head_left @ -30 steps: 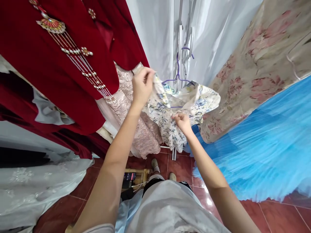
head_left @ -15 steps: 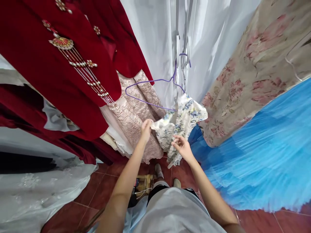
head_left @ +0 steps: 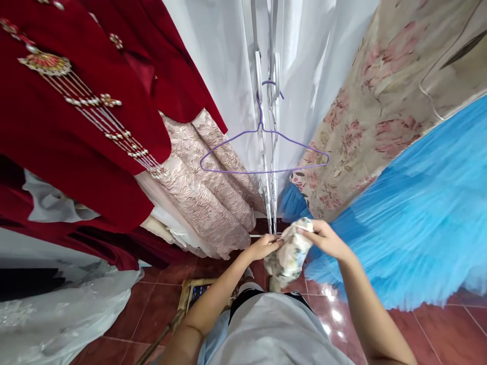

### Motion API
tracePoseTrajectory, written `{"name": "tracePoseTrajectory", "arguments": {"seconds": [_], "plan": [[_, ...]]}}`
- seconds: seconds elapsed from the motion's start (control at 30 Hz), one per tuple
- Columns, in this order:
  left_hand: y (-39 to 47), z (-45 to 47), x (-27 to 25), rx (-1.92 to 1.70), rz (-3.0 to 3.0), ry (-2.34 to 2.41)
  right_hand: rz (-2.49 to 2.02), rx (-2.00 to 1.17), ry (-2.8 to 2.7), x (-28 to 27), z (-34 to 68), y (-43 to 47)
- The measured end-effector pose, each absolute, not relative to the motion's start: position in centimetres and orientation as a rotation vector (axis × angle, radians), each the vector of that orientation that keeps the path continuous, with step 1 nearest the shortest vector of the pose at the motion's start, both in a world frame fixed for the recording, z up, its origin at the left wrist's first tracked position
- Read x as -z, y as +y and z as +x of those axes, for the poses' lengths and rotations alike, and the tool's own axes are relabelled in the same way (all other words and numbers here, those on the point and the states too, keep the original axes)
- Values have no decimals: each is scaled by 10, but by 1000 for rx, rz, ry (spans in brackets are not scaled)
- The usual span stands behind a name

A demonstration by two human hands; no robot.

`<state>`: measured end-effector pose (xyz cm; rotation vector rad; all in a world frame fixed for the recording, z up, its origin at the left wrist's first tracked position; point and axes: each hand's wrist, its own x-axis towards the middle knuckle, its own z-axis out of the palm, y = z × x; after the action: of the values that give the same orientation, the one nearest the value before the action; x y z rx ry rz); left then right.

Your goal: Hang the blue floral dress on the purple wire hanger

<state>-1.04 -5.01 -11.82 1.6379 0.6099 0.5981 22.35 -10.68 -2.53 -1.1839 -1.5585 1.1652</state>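
A white floral garment (head_left: 292,253) with blue and yellow print hangs bunched between my two hands, low in front of my body. My left hand (head_left: 264,247) pinches its left edge. On the opposite side, my right hand (head_left: 325,238) grips the upper right edge, thumb across the cloth. What kind of garment it is cannot be made out while it is folded up. Above it a purple wire hanger (head_left: 262,131) hangs by its hook from the white metal stand (head_left: 262,86), with nothing on it.
Red velvet clothing (head_left: 125,101) with beaded trim and a pink brocade garment (head_left: 205,192) hang at left. At right are a beige floral dress (head_left: 353,137) and a blue tulle skirt (head_left: 388,228). A wooden stool (head_left: 185,294) with a phone stands on the red tiled floor (head_left: 160,299).
The floral garment has come off the purple hanger, which now hangs straight. Both hands have moved down toward my body with the cloth, and my right hand has closed on it.
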Motion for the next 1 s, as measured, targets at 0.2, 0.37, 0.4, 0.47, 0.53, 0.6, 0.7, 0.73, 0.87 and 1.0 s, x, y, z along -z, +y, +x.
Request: {"name": "tracePoseTrajectory", "arguments": {"seconds": [0.2, 0.37, 0.4, 0.47, 0.53, 0.6, 0.7, 0.73, 0.87, 1.0], "plan": [[-63, -19, 91, -586, 1867, 746, -1338, -879, -1294, -22, 326, -78], [-56, 18, 20, -829, 2081, 773, -1253, -650, -1051, -83, 366, 13], [-52, 24, 8, -902, 2108, 768, -1227, -653, -1013, -97, 364, 34], [-42, 29, -10, -1024, 2176, 753, -1197, -714, -989, -124, 349, 72], [-29, 19, -16, -1102, 2233, 758, -1161, -896, -1115, -143, 324, 102], [-15, -7, -12, -1128, 2247, 829, -1103, -1129, -1287, -151, 294, 118], [7, -70, 3, -1063, 2247, 1063, -1066, -1355, -1429, -144, 253, 119], [15, -94, 6, -1025, 2258, 1152, -1077, -1397, -1462, -138, 243, 114], [48, -173, -8, -949, 2327, 1442, -1135, -1419, -1509, -108, 220, 91], [88, -207, -61, -1005, 2406, 1570, -1144, -1314, -1397, -91, 216, 77]]}}
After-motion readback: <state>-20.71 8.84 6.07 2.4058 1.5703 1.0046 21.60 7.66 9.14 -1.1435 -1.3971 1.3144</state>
